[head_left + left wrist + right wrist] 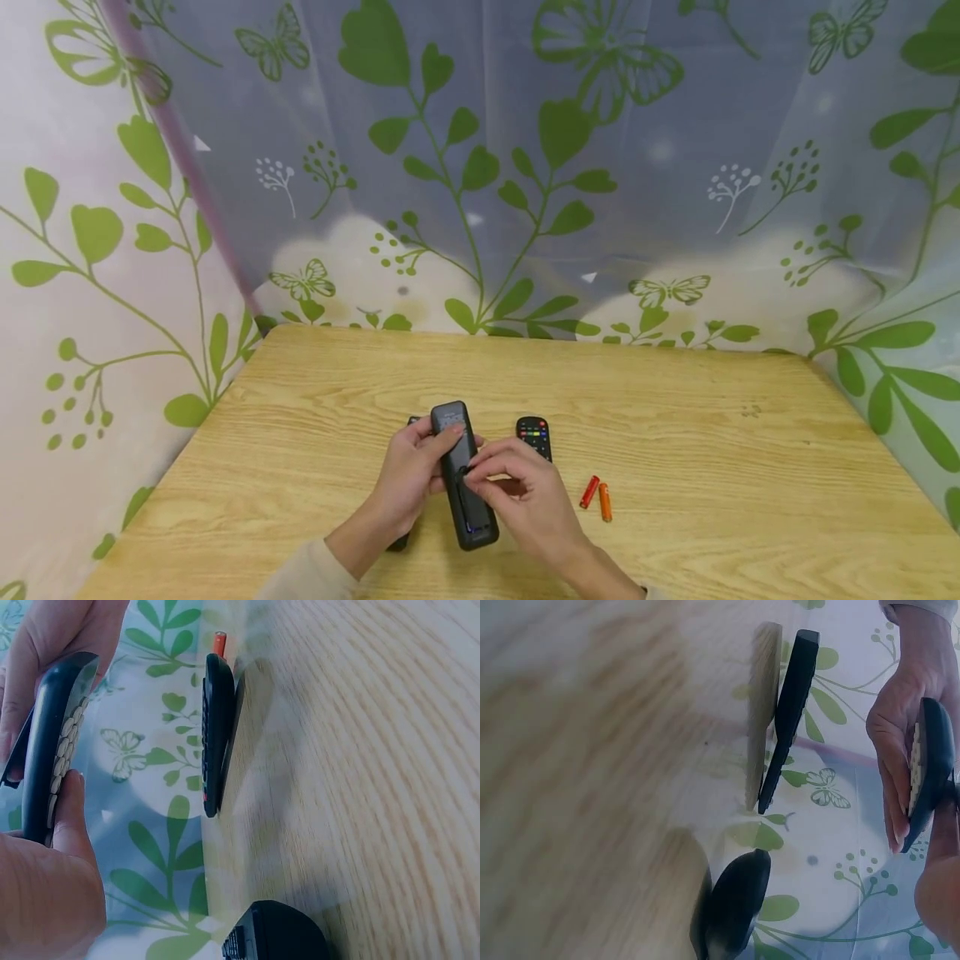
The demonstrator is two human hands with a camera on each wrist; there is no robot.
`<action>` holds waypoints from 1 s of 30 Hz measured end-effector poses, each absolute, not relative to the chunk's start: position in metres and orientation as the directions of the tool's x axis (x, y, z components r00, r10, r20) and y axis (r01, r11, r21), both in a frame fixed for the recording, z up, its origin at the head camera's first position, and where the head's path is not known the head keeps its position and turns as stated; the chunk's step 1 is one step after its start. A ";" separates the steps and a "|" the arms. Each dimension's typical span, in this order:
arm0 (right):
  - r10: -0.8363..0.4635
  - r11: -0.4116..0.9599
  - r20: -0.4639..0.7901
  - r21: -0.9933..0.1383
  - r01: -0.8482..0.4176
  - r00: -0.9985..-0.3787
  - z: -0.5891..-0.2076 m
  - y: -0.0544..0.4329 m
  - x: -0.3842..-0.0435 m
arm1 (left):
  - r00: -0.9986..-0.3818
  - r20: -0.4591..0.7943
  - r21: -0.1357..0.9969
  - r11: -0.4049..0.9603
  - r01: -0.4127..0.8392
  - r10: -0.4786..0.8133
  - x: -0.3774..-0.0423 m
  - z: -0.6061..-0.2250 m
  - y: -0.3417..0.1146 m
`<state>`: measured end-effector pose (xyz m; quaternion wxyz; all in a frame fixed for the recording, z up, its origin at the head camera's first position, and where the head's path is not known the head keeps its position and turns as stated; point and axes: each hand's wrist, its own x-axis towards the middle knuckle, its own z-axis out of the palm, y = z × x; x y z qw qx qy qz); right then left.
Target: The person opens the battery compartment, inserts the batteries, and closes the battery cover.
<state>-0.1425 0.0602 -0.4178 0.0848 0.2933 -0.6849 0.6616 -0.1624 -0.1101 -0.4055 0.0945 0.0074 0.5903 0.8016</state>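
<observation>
My left hand (411,471) grips a black remote control (453,442) raised above the table, its back turned up and its thumb lying on that back. Light-coloured buttons show on its underside in the left wrist view. The thumb and fingertips of my right hand (528,496) pinch a thin dark battery cover (18,750) at the middle of the remote's back. This cover stands tilted away from the remote's body in the left wrist view. Below it, a long dark recess with a small blue spot runs toward the remote's near end.
A second black remote (399,543) lies on the wooden table (712,433), partly hidden under my left hand. Beyond my right hand lies a smaller remote (534,429) with coloured buttons. To the right are a red battery (589,492) and an orange battery (605,502). Patterned curtains (480,167) surround the table.
</observation>
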 end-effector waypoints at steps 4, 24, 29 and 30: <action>-0.278 -0.050 0.468 -0.879 -0.474 -0.839 -0.417 0.060 -0.140 | -0.982 -0.100 0.946 -0.289 -0.144 0.162 -0.162 -0.405 -0.110; -0.252 0.076 0.508 -0.838 -0.541 -0.823 -0.419 0.058 -0.137 | -0.986 -0.098 0.949 -0.287 -0.133 0.133 -0.165 -0.406 -0.106; -0.235 0.210 0.613 -0.726 -0.655 -0.754 -0.420 0.060 -0.139 | -0.988 -0.089 0.946 -0.301 -0.125 0.130 -0.165 -0.404 -0.105; -0.234 0.214 0.608 -0.729 -0.650 -0.759 -0.419 0.061 -0.139 | -0.987 -0.091 0.945 -0.301 -0.127 0.131 -0.165 -0.404 -0.105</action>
